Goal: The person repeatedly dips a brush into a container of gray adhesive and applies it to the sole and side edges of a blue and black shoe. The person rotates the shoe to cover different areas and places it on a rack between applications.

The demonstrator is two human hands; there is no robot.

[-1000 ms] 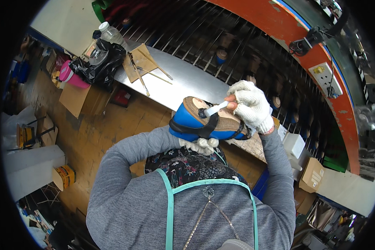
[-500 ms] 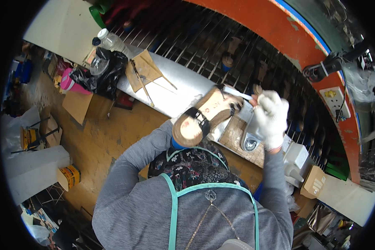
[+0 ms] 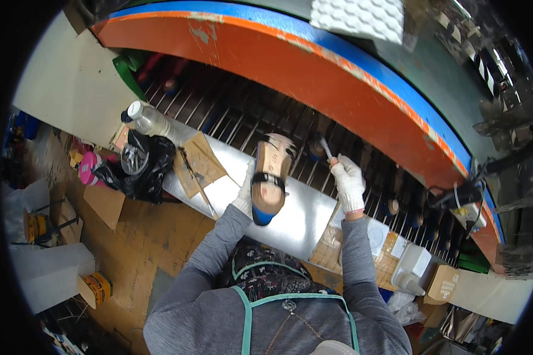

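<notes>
My left hand (image 3: 244,192), in a white glove, is closed around the side of a sandal on a last (image 3: 271,171). The sandal has a beige and brown base, black straps and a blue part at the heel end, which points toward me. Most of the left fingers are hidden behind it. My gloved right hand (image 3: 349,184) grips a thin brush (image 3: 327,148) with a whitish handle and a dark tip. That tip points away to the upper left, apart from the sandal, over the metal rack.
Beneath my hands lies a shiny metal shelf (image 3: 296,228). Beyond it, a rack of metal rods (image 3: 219,127) holds several lasts under an orange panel (image 3: 266,65). Cardboard with sticks (image 3: 201,163), a black plastic bag (image 3: 142,183) and a clear bottle (image 3: 151,121) sit left; a white bottle (image 3: 410,275) stands right.
The sandal has turned more upright and moved away from my body, over the shelf. My right hand with the brush has drawn left, with the brush now apart from the sandal. The view has shifted.
</notes>
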